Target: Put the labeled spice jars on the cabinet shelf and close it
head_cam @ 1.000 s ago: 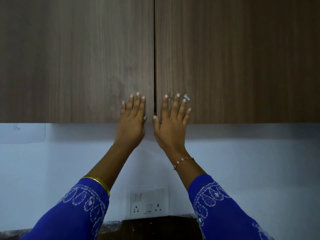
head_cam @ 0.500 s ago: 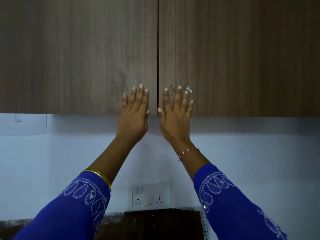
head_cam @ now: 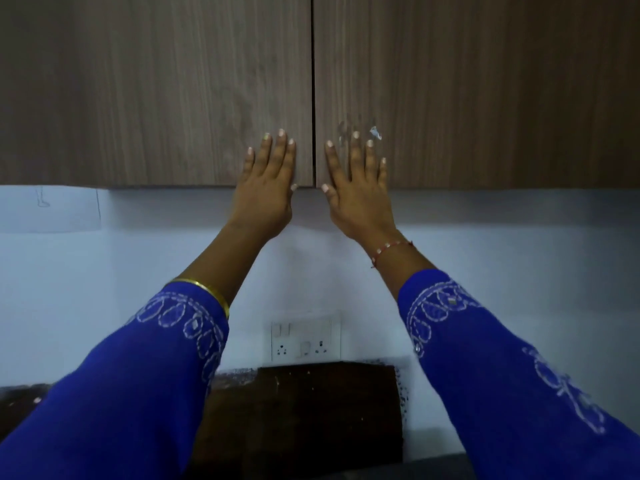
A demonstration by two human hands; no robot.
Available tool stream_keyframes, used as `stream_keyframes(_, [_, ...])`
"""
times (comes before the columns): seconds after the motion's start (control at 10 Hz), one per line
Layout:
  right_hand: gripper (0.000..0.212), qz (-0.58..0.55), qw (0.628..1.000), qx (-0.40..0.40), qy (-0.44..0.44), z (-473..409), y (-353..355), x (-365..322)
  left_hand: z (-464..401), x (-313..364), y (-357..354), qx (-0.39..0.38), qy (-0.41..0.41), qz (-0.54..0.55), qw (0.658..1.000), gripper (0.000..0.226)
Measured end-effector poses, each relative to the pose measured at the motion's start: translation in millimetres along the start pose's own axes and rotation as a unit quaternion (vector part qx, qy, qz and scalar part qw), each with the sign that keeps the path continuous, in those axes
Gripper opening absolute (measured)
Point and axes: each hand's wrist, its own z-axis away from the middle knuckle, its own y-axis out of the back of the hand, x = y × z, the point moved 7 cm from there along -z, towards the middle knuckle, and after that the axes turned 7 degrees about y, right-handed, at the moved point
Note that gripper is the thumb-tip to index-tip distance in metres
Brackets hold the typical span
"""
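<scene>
Both cabinet doors (head_cam: 207, 91) now meet at the centre seam (head_cam: 313, 98); my left hand (head_cam: 268, 188) and right hand (head_cam: 356, 192) still press flat beside it, fingers (head_cam: 282, 150) spread. Closing looks done.

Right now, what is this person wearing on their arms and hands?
Both arms wear bright blue sleeves with white stitched loop embroidery. A thin gold bangle sits at the left cuff; a slim red-and-white beaded bracelet circles the right wrist. The left hand and right hand are ungloved.
</scene>
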Motion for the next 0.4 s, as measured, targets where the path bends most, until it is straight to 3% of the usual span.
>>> stream_keyframes(0.2, [0.062,0.031,0.998,-0.059,0.01,25,6,-1,20,3,10,-0.075,0.016,0.047,0.996,0.057])
stream_keyframes(0.3, [0.065,0.036,0.998,-0.046,0.014,41,8,-4,37,-7,14,-0.082,0.026,0.057,0.995,0.055])
stream_keyframes(0.4, [0.068,0.026,1.0,0.005,-0.011,51,26,-5,50,-20,27,-0.04,0.038,0.068,0.996,0.055])
